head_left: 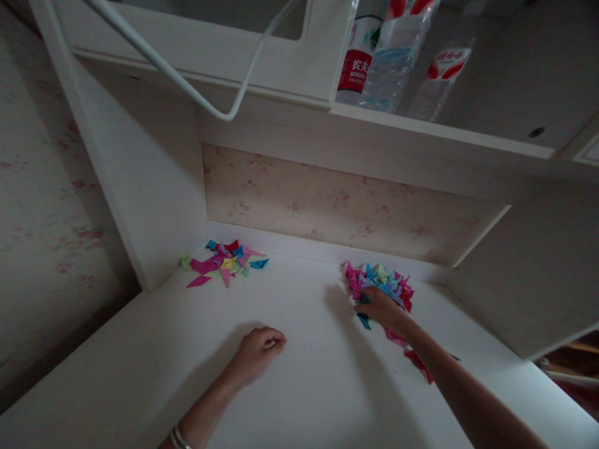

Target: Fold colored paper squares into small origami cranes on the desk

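Note:
Over the white desk top, my left hand (259, 352) is loosely curled, thumb against fingers, and nothing shows in it. My right hand (381, 305) reaches to the near left side of a pile of colourful folded paper pieces (381, 277), mostly pink, blue, red and pale green. Between its thumb and fingers is a dark green folded paper piece (364, 299), partly hidden. Just below that hand lies a blue paper piece (364, 320). Beneath the right forearm, a pink piece (395, 337) and a red piece (420, 366) lie partly covered.
A second heap of folded paper pieces (227, 263) lies at the back left of the desk (299, 399). Above hangs a shelf (440, 131) with several plastic bottles (393, 59). A white cable (201, 103) droops in front of the upper cabinet. Side panels flank the desk.

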`<state>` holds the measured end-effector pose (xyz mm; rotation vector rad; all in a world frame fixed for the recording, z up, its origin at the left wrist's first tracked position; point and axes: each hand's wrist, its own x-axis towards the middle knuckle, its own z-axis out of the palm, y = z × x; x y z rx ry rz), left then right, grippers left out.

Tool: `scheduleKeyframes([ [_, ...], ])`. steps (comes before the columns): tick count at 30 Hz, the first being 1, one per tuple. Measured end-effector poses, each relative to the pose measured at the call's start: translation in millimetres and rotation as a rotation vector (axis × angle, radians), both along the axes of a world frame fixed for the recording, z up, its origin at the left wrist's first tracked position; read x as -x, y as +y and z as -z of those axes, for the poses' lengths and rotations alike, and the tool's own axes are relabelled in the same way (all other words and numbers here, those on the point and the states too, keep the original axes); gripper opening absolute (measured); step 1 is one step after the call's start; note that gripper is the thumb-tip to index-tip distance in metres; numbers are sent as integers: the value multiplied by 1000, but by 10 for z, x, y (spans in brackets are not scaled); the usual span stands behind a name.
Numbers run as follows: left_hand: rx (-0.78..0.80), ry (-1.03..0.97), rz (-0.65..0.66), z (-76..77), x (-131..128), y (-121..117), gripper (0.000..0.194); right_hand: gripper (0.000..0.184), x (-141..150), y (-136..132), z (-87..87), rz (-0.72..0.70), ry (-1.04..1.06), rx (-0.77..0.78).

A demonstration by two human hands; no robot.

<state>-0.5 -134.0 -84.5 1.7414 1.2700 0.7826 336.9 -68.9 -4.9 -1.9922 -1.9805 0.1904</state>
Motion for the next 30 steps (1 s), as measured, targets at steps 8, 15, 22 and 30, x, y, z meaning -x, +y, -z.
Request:
scheduleKeyframes([
  [8,-27,5,-22,-37,15,-10,23,17,1657,402,174,-380,344,66],
  [15,-21,0,-47,-39,0,-11,21,63,2714,1004,-31,-487,722,144],
  [22,20,-28,-54,-88,-11,-9,22,61,2606,763,273,-570,829,205],
  [30,49,-73,-41,-121,-5,-15,23,32,1396,-245,399,-455,479,-14],
])
